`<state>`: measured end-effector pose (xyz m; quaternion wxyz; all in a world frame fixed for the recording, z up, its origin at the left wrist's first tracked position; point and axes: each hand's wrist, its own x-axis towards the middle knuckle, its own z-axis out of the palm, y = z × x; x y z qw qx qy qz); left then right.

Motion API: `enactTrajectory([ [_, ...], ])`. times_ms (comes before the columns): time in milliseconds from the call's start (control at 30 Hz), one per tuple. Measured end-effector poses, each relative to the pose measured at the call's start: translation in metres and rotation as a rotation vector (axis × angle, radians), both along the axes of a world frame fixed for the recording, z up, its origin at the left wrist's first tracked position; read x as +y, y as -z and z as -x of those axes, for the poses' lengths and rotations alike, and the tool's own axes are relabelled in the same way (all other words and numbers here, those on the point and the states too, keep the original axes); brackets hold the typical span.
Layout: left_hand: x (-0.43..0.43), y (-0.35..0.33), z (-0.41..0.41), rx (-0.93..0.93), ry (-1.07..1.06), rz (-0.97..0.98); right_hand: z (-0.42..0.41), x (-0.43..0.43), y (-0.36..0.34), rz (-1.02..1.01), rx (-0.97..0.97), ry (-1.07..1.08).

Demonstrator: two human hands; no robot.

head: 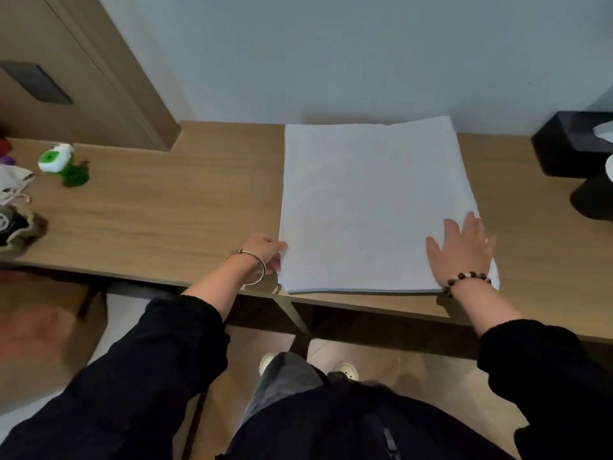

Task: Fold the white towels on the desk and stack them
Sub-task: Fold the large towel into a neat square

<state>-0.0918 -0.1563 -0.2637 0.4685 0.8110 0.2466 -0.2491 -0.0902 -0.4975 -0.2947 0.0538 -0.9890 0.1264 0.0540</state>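
A white towel (371, 200) lies flat on the wooden desk (185, 207), folded into a large rectangle that reaches from the wall to the desk's front edge. Layered edges show along its near side. My left hand (265, 252) is at the towel's near left edge, fingers curled round the edge, a metal bangle on the wrist. My right hand (462, 250) lies flat with fingers spread on the towel's near right corner, a bead bracelet on the wrist.
A green and white bottle (58, 161) lies at the desk's left, with a cloth pouch (13, 180) and a dark bag (18, 229) beside it. A black tissue box (570, 144) and a dark round container (593, 197) stand at the right. A wall runs behind.
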Motion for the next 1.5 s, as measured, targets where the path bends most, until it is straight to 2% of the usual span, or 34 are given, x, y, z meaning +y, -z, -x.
enactTrajectory([
  [100,-0.006,0.001,0.003,0.046,0.049,-0.074,0.002,-0.003,-0.003,-0.080,-0.055,0.170],
  [200,-0.011,0.006,0.007,0.068,0.107,-0.142,0.005,-0.010,-0.001,-0.251,-0.159,0.334],
  [267,-0.011,0.008,0.006,0.057,0.057,-0.138,0.004,-0.015,0.001,-0.354,-0.164,0.420],
  [333,-0.009,0.009,0.003,0.049,-0.054,-0.053,0.000,-0.021,0.002,-0.376,-0.148,0.485],
  [400,-0.005,0.010,0.003,0.003,-0.129,0.028,-0.005,-0.027,0.004,-0.369,-0.120,0.505],
  [567,0.001,0.015,0.010,-0.110,-0.136,0.072,-0.006,-0.027,0.005,-0.383,-0.112,0.512],
  [767,0.010,0.025,0.016,-0.173,-0.133,0.124,-0.009,-0.027,0.009,-0.608,-0.222,0.575],
  [833,0.012,0.025,0.012,-0.129,0.048,-0.044,-0.007,-0.027,0.010,-0.535,-0.175,0.557],
  [933,0.001,0.010,0.002,-0.034,0.362,-0.445,-0.004,-0.018,0.004,-0.392,-0.117,0.477],
  [1000,-0.013,0.008,-0.007,-0.169,0.492,-0.808,-0.010,-0.007,-0.001,-0.213,-0.159,0.298],
  [1033,-0.023,0.009,-0.012,-0.280,0.533,-0.939,-0.014,0.002,-0.003,-0.117,-0.168,0.175],
  [1067,-0.037,0.009,-0.017,-0.407,0.573,-0.990,-0.018,0.015,-0.005,-0.062,-0.146,0.044],
  [1133,-0.070,0.015,-0.023,-0.527,0.741,-0.942,-0.024,0.044,-0.005,0.003,-0.036,-0.231],
  [1200,-0.092,0.030,-0.023,-0.482,0.856,-0.848,-0.024,0.063,0.009,0.060,0.067,-0.463],
  [1267,-0.094,0.046,-0.021,-0.414,0.859,-0.836,-0.023,0.061,0.021,0.075,0.116,-0.558],
  [1333,-0.088,0.057,-0.022,-0.406,0.829,-0.872,-0.027,0.045,0.025,0.076,0.123,-0.526],
  [1500,-0.074,0.058,-0.028,-0.363,0.680,-0.889,-0.031,0.013,0.023,0.123,0.127,-0.164],
])
